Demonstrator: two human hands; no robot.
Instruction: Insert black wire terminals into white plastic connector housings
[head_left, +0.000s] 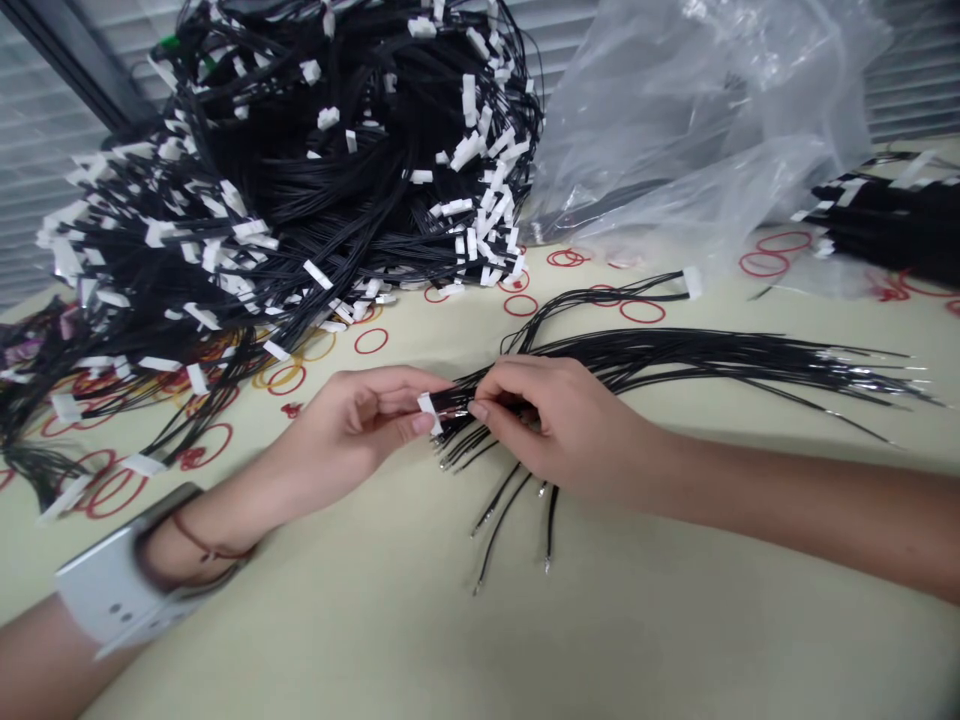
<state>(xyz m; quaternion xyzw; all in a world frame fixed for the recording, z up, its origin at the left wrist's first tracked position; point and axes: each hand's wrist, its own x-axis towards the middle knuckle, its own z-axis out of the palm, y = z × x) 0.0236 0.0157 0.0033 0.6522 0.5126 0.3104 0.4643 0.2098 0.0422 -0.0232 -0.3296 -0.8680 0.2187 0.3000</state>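
Note:
Between the thumb and fingers of my left hand (367,425) is a white connector (430,412) with black wires running into its right side. Just to its right, my right hand (566,420) pinches a thin black wire close to the connector; its fingertips partly hide the wire end. Under and beyond my right hand lies a bundle of black wires (697,352) with bare metal terminals at the ends. Several loose wire ends (491,530) poke out below my right hand. Behind the bundle, another white connector (691,282) ends a looped group of wires.
A big heap of black wire harnesses (322,180) with white connectors fills the back left. A clear plastic bag (697,130) stands at the back right, beside more black harnesses (892,225). Red rubber bands (371,341) are scattered over the pale tabletop (600,620).

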